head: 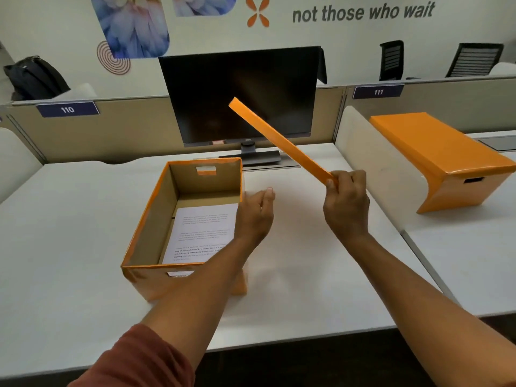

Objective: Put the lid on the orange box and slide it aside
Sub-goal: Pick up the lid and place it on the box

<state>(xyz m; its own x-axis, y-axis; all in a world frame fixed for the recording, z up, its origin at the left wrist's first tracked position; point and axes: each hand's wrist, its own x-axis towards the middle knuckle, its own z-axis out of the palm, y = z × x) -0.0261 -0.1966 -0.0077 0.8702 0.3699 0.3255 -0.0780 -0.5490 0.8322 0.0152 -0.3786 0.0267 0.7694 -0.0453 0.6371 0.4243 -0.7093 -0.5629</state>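
Note:
An open orange box (pixel 145 227) stands on the white desk, left of centre, with a printed sheet of paper (pixel 203 230) lying inside. My right hand (pixel 346 202) grips the near corner of the orange lid (pixel 279 139), held edge-on and tilted up in the air to the right of the box, in front of the monitor. My left hand (pixel 255 213) hovers by the box's right wall with fingers apart, holding nothing. Whether it touches the wall is unclear.
A black monitor (pixel 240 96) stands behind the box. A white divider (pixel 374 169) separates this desk (pixel 69 233) from the one on the right, where a second, closed orange box (pixel 444 160) sits. Desk partitions run along the back.

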